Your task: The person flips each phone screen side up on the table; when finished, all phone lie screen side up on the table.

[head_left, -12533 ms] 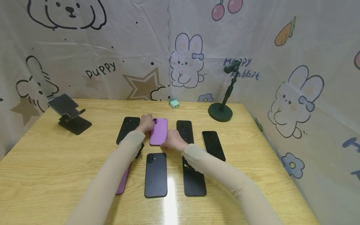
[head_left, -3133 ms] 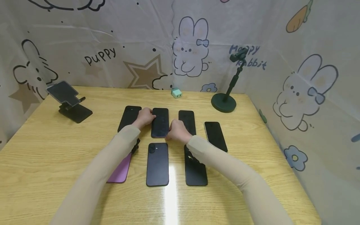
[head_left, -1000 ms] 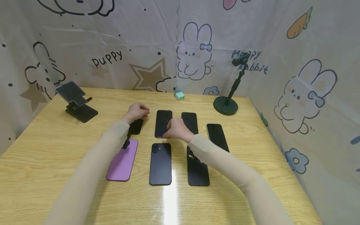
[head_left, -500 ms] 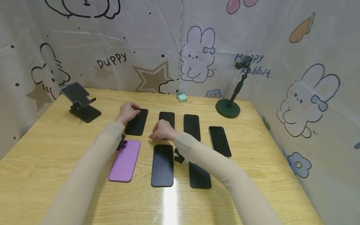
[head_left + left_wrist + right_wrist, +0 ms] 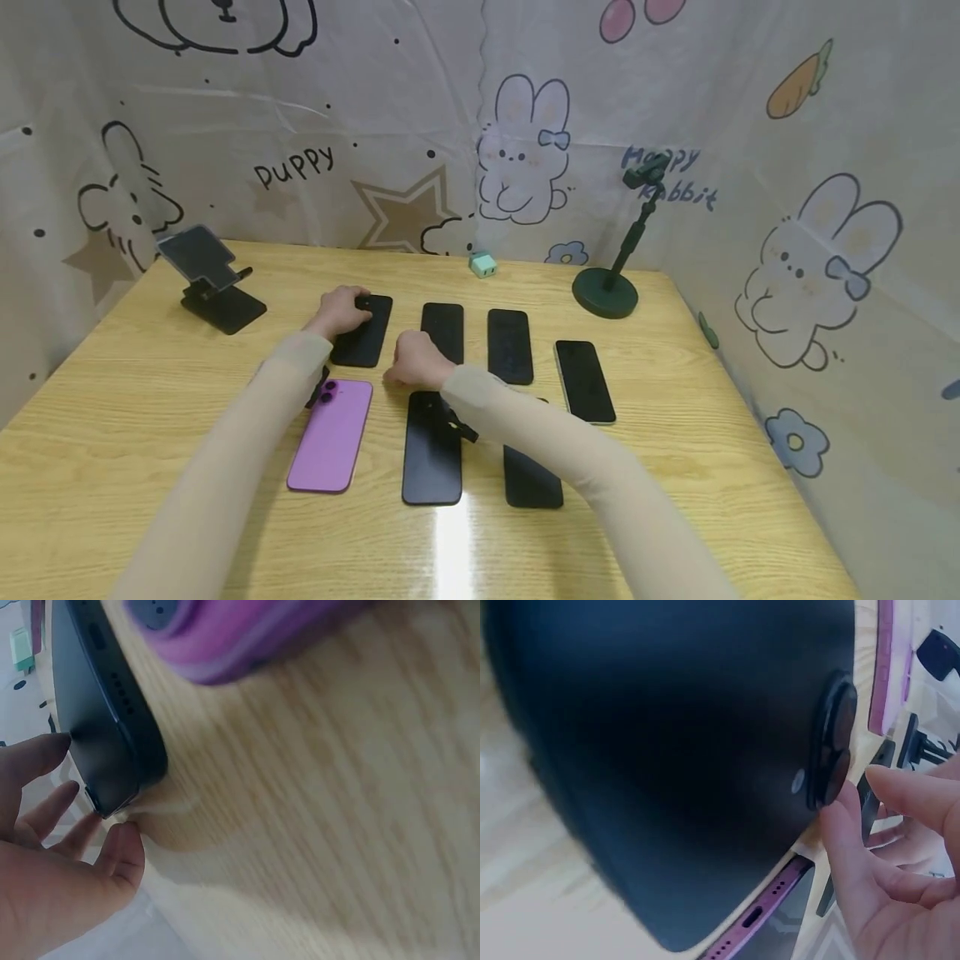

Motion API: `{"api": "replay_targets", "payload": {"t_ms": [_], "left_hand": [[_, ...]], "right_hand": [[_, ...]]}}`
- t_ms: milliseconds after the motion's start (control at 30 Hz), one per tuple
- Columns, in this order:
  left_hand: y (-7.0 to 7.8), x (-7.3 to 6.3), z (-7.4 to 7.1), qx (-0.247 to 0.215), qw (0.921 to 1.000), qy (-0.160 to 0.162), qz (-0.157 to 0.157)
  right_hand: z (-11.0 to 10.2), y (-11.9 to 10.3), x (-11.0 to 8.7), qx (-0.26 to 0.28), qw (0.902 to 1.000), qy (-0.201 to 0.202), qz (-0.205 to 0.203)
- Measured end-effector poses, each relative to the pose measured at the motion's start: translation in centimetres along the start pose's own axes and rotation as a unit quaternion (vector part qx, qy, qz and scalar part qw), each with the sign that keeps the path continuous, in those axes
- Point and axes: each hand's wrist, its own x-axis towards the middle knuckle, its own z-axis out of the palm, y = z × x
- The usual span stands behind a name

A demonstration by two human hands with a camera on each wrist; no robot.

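Left hand (image 5: pixel 337 311) is curling its fingers round the far-left corner of a black smartphone (image 5: pixel 363 343), which is lying beyond the purple smartphone (image 5: pixel 331 437). Right hand (image 5: pixel 420 360) is staying loosely bent near its other side, pinching nothing visible; contact is unclear. Probably they're positioning that phone; next move is likely needing right-hand support.

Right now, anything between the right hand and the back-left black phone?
Nothing visible: only bare table separates the right hand from the back-left black phone; the purple phone sits nearer the camera, off that path.
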Motion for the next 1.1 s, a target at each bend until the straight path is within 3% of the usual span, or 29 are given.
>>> {"api": "replay_targets", "payload": {"t_ms": [233,367,667,867,1000,1033,1100], "left_hand": [[0.1,0.0,-0.1,0.050,0.9974,-0.051,-0.007],[0.2,-0.3,0.0,0.046,0.9964,-0.069,-0.018],[0.8,-0.9,-0.1,0.013,0.9970,-0.065,-0.039],[1.1,-1.0,0.1,0.007,0.9975,-0.049,-0.051],[1.2,-0.7,0.3,0.007,0.9963,-0.050,-0.070],[0.3,-0.1,0.9,0.013,0.9972,-0.037,-0.064],[0.2,0.1,0.9,0.009,0.9966,-0.040,-0.071]], "right_hand": [[0.5,-1.3,0.6,-0.053,0.9984,-0.007,0.019],[0.7,-1.7,0.7,-0.065,0.9976,-0.011,0.023],[0.6,-1.9,0.8,-0.055,0.9984,-0.002,0.008],[0.7,-2.1,1.0,-0.072,0.9971,0.011,0.020],[0.8,-2.1,1.0,-0.080,0.9964,0.022,0.022],[0.8,-2.1,1.0,-0.080,0.9963,0.024,0.021],[0.8,-2.1,0.9,-0.080,0.9962,0.026,0.020]]}}
